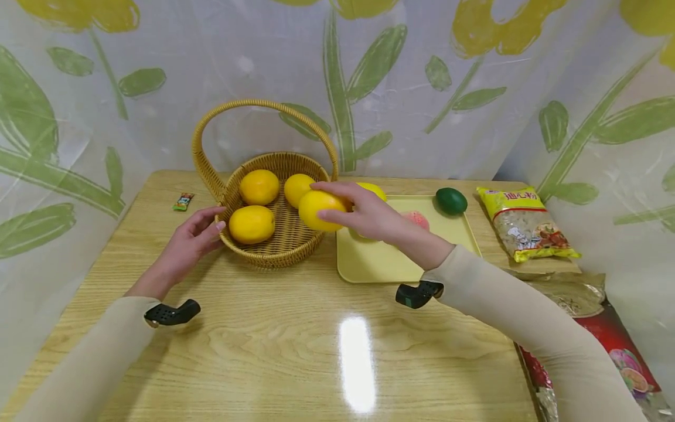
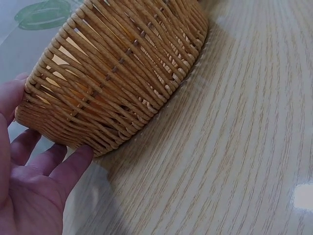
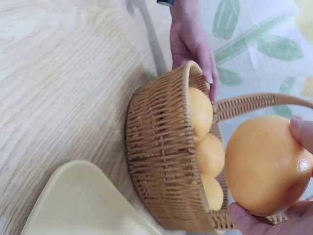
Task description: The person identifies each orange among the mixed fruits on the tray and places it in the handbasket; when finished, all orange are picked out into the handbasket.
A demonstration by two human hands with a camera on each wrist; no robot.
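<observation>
My right hand (image 1: 369,212) holds a round yellow-orange fruit (image 1: 319,211) between thumb and fingers, over the right rim of a wicker basket (image 1: 271,259). In the right wrist view this fruit (image 3: 264,166) appears large and smooth beside the arched handle (image 3: 254,103). Three similar fruits, one of them at the left front (image 1: 252,225), lie inside the basket. My left hand (image 1: 191,241) grips the basket's left rim. Seen from the left wrist, its fingers (image 2: 73,166) support the woven side (image 2: 117,78) from outside, while the thumb is at the rim.
Right of the basket sits a pale yellow tray (image 1: 369,266) bearing a partly hidden yellow fruit (image 1: 374,190), a pink item (image 1: 418,220) and a dark green fruit (image 1: 451,201). Farther right are a yellow food bag (image 1: 527,225) and a red package (image 1: 614,334). A small packet (image 1: 183,201) lies left.
</observation>
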